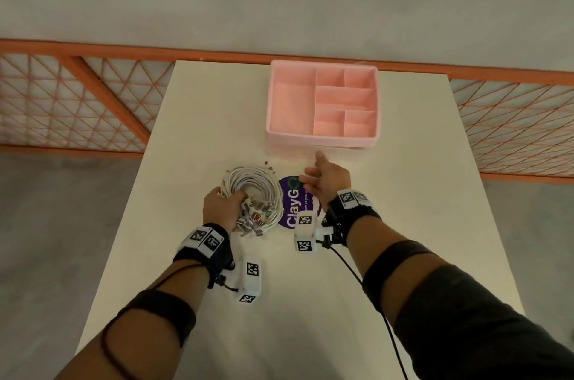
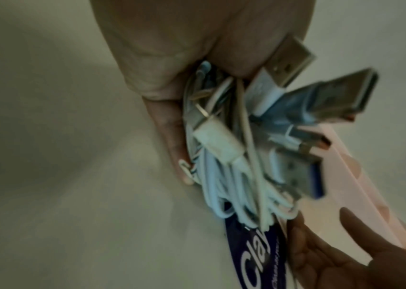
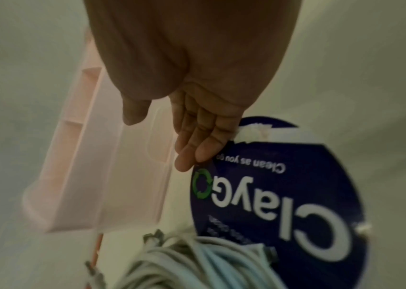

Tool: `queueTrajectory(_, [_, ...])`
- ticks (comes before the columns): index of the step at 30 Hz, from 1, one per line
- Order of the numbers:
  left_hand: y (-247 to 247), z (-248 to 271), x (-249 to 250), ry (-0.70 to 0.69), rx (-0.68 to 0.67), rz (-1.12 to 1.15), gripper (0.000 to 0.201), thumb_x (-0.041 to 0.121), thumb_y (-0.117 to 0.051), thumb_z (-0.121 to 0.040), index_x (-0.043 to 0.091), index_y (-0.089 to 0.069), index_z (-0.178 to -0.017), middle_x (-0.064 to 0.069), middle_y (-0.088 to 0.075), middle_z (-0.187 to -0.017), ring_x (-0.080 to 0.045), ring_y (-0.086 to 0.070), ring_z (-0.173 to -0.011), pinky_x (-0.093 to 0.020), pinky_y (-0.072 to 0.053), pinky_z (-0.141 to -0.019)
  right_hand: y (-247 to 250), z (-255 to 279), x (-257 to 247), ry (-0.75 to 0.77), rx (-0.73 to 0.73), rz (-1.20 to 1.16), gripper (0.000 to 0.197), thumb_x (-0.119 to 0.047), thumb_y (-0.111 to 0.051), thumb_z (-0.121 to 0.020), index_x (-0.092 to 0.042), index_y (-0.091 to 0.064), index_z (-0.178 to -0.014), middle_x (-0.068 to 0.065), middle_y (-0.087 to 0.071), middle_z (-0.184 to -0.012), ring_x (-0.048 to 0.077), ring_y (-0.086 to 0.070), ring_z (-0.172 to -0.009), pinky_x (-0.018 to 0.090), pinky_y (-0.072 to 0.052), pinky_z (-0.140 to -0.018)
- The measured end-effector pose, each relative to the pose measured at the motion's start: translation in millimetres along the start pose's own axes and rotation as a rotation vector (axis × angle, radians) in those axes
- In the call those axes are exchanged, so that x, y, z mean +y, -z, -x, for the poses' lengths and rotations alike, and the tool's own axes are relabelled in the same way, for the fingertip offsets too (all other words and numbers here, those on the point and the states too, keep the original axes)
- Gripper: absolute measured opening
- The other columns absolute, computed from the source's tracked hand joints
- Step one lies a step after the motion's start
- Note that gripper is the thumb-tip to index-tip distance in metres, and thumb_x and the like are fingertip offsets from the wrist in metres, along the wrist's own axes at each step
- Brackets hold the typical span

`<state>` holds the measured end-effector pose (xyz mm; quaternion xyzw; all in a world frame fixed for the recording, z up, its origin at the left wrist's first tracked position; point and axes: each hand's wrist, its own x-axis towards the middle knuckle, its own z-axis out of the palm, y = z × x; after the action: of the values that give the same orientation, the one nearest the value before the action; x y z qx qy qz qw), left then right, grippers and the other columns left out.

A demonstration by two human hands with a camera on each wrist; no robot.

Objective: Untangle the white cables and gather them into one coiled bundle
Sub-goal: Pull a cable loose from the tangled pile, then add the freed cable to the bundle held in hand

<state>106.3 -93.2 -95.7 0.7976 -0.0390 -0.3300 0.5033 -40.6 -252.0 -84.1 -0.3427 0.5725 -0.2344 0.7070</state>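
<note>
A coiled bundle of white cables [image 1: 254, 190] lies on the white table, its USB plugs [image 1: 253, 221] fanned out at the near side. My left hand [image 1: 222, 207] grips the bundle's near-left part; in the left wrist view the fingers [image 2: 172, 140] curl round the white cables [image 2: 224, 187] and metal plugs [image 2: 293, 58] stick out past the palm. My right hand [image 1: 323, 180] hovers to the right of the coil, fingers relaxed and holding nothing. In the right wrist view its fingers [image 3: 197, 140] hang above the sticker, with the cable coil [image 3: 197, 264] below.
A pink divided organiser tray [image 1: 323, 141] stands beyond the hands [image 3: 73, 156]. A round purple "ClayGo" sticker [image 1: 295, 208] lies flat on the table [image 1: 403, 193] between coil and right hand [image 3: 296, 195]. An orange mesh fence [image 1: 77, 106] runs behind the table.
</note>
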Motion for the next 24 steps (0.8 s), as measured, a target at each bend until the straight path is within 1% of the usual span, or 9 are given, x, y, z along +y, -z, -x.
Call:
queueTrajectory(2, [-3.2,-5.6,0.8,-0.009,-0.012,-0.019,0.013,0.01,-0.07,-0.079,0.002,-0.071,-0.09,-0.016,-0.074,-0.086,-0.033,-0.071,-0.081,-0.04,-0.056,-0.073,-4.1,-6.4,-3.3,-0.025,0.012,-0.077,0.038,-0.039,-0.064,-0.093,-0.006,-0.063,-0.11,0.011,-0.07,-0.095,0.022,-0.07,-0.07,0.045,-0.059,-0.082])
queueTrajectory(3, [-4.1,-7.3,1.0,-0.011,-0.018,-0.028,0.014,0.01,-0.071,-0.079,0.002,-0.071,-0.091,-0.016,-0.074,-0.087,-0.033,-0.071,-0.081,-0.04,-0.057,-0.074,-5.9,-8.7,-4.4,-0.037,0.015,-0.113,0.039,-0.039,-0.065,-0.092,-0.005,-0.063,-0.111,0.011,-0.07,-0.094,0.022,-0.07,-0.07,0.047,-0.058,-0.084])
queueTrajectory(8, [-3.3,-11.7,-1.8,-0.009,-0.01,-0.036,0.019,0.015,-0.074,-0.074,0.002,-0.071,-0.088,-0.018,-0.074,-0.084,-0.034,-0.071,-0.076,-0.044,-0.058,-0.071,-10.5,-12.4,-6.8,-0.071,0.014,-0.18,0.03,-0.036,-0.065,-0.093,-0.009,-0.064,-0.104,0.004,-0.067,-0.086,0.026,-0.07,-0.081,0.042,-0.057,-0.075])
queueTrajectory(11, [-3.0,-12.4,-3.0,0.004,-0.019,-0.028,0.024,0.02,-0.073,-0.069,0.005,-0.071,-0.087,-0.015,-0.074,-0.082,-0.037,-0.072,-0.08,-0.047,-0.059,-0.074,-11.3,-9.2,-8.3,-0.096,0.055,-0.198,0.023,-0.032,-0.065,-0.089,-0.009,-0.063,-0.094,0.005,-0.065,-0.079,0.028,-0.071,-0.079,0.044,-0.057,-0.081])
queueTrajectory(13, [-2.9,-10.3,-2.5,0.001,-0.015,-0.027,0.02,0.017,-0.074,-0.072,0.005,-0.071,-0.088,-0.015,-0.074,-0.083,-0.037,-0.072,-0.082,-0.046,-0.059,-0.074,-12.1,-3.8,-7.7,-0.115,0.062,-0.206,0.02,-0.028,-0.063,-0.088,-0.008,-0.06,-0.09,0.006,-0.063,-0.077,0.029,-0.071,-0.078,0.046,-0.056,-0.086])
queueTrajectory(15, [-0.9,-6.4,-3.3,-0.006,-0.021,-0.024,0.018,0.015,-0.074,-0.073,0.005,-0.07,-0.088,-0.016,-0.074,-0.084,-0.037,-0.072,-0.081,-0.047,-0.06,-0.074,-11.2,4.0,-4.4,-0.127,0.056,-0.216,0.017,-0.025,-0.061,-0.088,-0.008,-0.058,-0.087,0.007,-0.061,-0.075,0.029,-0.07,-0.078,0.046,-0.055,-0.086])
queueTrajectory(20, [16.1,14.4,-7.7,-0.092,-0.203,-0.112,0.021,0.015,-0.076,-0.069,0.009,-0.072,-0.09,-0.01,-0.076,-0.083,-0.032,-0.073,-0.08,-0.051,-0.06,-0.078,-1.1,24.4,14.0,-0.137,0.051,-0.269,0.015,-0.022,-0.06,-0.09,-0.008,-0.055,-0.086,0.008,-0.06,-0.073,0.032,-0.07,-0.081,0.042,-0.056,-0.079])
queueTrajectory(22, [23.3,27.4,-2.8,-0.14,-0.27,-0.139,0.022,0.011,-0.075,-0.071,0.011,-0.073,-0.092,-0.007,-0.077,-0.084,-0.026,-0.073,-0.08,-0.048,-0.059,-0.081,2.3,32.9,23.0,-0.133,0.056,-0.279,0.016,-0.021,-0.059,-0.09,-0.007,-0.055,-0.084,0.009,-0.06,-0.073,0.033,-0.071,-0.082,0.043,-0.056,-0.081])
queueTrajectory(24, [28.6,39.3,5.7,-0.159,-0.319,-0.116,0.025,0.014,-0.073,-0.067,0.012,-0.073,-0.092,-0.007,-0.077,-0.084,-0.026,-0.073,-0.081,-0.045,-0.059,-0.083,5.7,42.4,30.9,-0.13,0.06,-0.287,0.016,-0.019,-0.059,-0.089,-0.006,-0.055,-0.08,0.009,-0.06,-0.071,0.032,-0.071,-0.077,0.044,-0.055,-0.084])
